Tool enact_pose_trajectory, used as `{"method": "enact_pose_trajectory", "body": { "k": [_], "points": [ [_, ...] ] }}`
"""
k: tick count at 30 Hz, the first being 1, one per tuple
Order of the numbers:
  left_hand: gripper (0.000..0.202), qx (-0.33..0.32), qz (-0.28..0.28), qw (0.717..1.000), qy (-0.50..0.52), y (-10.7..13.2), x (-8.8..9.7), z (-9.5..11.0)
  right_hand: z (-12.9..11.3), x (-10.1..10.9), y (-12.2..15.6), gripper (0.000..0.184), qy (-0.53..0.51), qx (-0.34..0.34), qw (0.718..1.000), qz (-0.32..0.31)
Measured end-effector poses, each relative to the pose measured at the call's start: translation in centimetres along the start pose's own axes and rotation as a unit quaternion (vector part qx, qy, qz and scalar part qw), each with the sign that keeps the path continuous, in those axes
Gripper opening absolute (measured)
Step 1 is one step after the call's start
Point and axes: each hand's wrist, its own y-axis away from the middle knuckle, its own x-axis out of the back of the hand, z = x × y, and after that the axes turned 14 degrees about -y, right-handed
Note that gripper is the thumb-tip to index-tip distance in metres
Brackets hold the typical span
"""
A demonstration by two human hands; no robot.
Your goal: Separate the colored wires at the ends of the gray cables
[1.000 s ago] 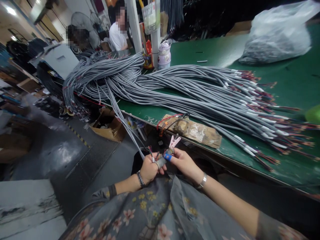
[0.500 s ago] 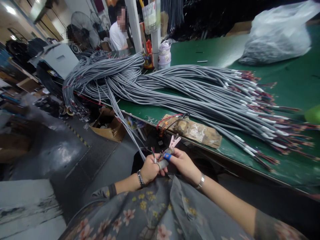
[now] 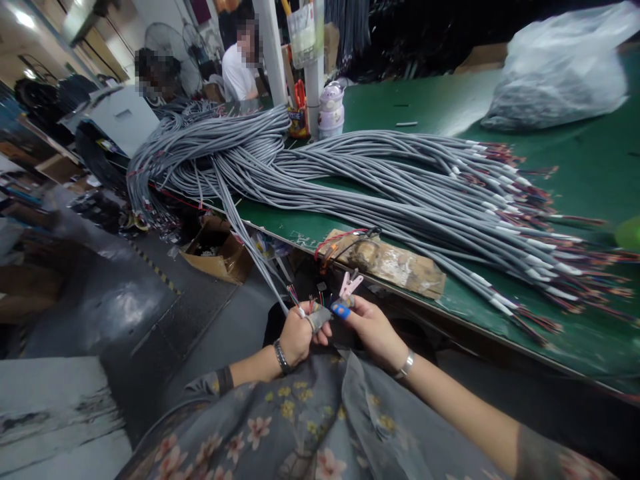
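My left hand (image 3: 299, 335) is closed around the end of a grey cable (image 3: 273, 287), and thin coloured wires (image 3: 294, 293) stick up above its fingers. Grey wrapping (image 3: 320, 319) covers its thumb. Just right of it, my right hand (image 3: 373, 330) has thumb and forefinger pressed together; what lies between them is too small to make out. A blue band (image 3: 341, 311) is around that thumb. At its fingertips shows a pink clip (image 3: 350, 287), and whether the hand touches it I cannot tell. A small gap parts the two hands.
Long grey cables (image 3: 340, 190) with stripped coloured ends lie across the green table (image 3: 550, 100). At its front edge is a taped cardboard piece (image 3: 400, 267). A plastic bag (image 3: 555, 73), a lilac container (image 3: 331, 110) and a person (image 3: 237, 73) are farther back. An open carton (image 3: 217, 253) stands below.
My hands have drawn slightly apart, the left one turning a little. More of the coloured wires now show above the left hand's fingers.
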Motion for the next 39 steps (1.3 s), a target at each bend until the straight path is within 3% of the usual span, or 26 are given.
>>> {"method": "enact_pose_trajectory", "body": {
  "k": [8,13,20,28,39],
  "points": [
    [0.041,-0.013,0.001,1.0,0.012,-0.1,0.4,0.2,-0.1,1.4,-0.3,0.04,-0.073,0.017,0.997,0.014],
    [0.043,-0.023,-0.075,0.997,0.004,0.0,0.5,1.2,-0.6,2.3,-1.5,0.042,-0.116,-0.012,0.993,0.025],
    [0.042,-0.03,-0.158,0.987,0.018,-1.1,0.3,1.9,-1.8,1.2,-2.8,0.044,-0.151,-0.027,0.988,-0.028],
    [0.044,-0.008,-0.155,0.988,0.023,-1.4,0.2,1.6,-1.3,0.6,-3.2,0.045,-0.217,-0.048,0.974,-0.034],
    [0.039,0.005,-0.153,0.988,0.016,-1.5,0.2,1.0,-0.6,0.5,-3.8,0.04,-0.258,-0.008,0.966,-0.001]
  ]
}}
